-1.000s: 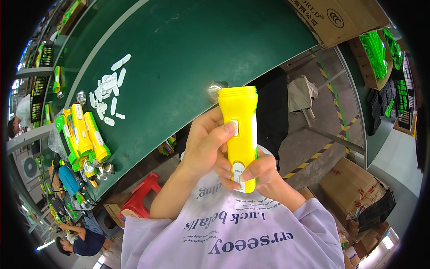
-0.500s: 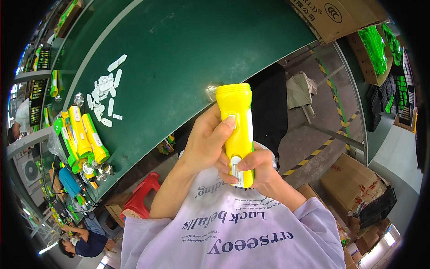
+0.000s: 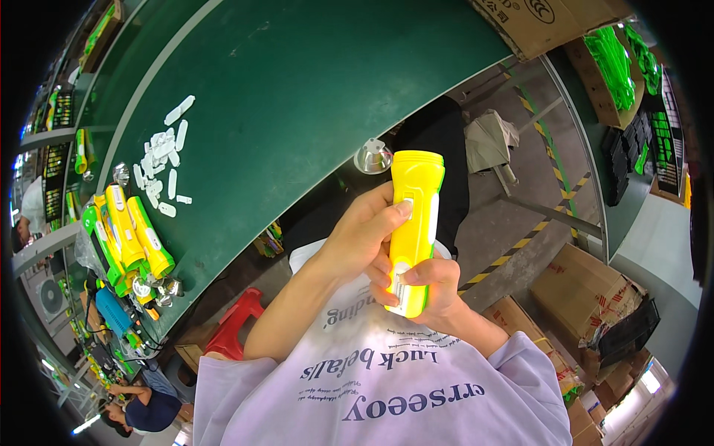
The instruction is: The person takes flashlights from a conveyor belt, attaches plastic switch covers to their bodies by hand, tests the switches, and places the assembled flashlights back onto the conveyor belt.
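A yellow flashlight body (image 3: 413,230), wide threaded end away from me, is held between both hands in front of my chest. My left hand (image 3: 366,230) is closed around its left side, with the thumb on the small white switch (image 3: 408,210). Around the narrow end, my right hand (image 3: 435,286) is closed too, its thumb against the white strip (image 3: 399,286) there. Just beyond the threaded end a shiny reflector cup (image 3: 373,157) is at the edge of the green table (image 3: 297,97).
Several small white plastic pieces (image 3: 160,152) are scattered on the table's left. Nearer stand more yellow-green flashlights (image 3: 134,234) and a blue tool (image 3: 113,309). A red stool (image 3: 236,323) is below, and cartons (image 3: 587,293) lie at right. Another person (image 3: 149,405) sits at lower left.
The flashlight body and both hands have shifted slightly right and toward me in the picture. The reflector cup, partly hidden before, now shows fully. Both hands keep hold.
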The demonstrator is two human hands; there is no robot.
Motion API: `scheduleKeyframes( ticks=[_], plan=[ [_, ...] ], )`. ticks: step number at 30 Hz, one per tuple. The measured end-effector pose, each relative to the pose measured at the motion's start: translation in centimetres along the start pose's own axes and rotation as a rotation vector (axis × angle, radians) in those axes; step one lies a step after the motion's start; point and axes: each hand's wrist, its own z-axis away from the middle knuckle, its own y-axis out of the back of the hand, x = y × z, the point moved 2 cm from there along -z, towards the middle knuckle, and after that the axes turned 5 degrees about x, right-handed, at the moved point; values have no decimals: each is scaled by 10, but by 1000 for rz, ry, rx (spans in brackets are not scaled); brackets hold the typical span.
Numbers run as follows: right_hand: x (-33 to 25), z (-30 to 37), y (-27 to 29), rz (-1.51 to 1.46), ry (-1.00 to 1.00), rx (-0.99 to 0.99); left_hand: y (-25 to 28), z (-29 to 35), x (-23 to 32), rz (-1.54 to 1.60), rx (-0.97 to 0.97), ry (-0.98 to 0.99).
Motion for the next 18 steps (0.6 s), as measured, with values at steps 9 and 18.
scheduleKeyframes(
  ticks=[9,18],
  plan=[
    [-2,9,13,-23,45,5,-6,-7,-14,10,-57,29],
    [-3,10,18,-78,14,28,-9,-7,-19,-38,5,23]
  ],
)
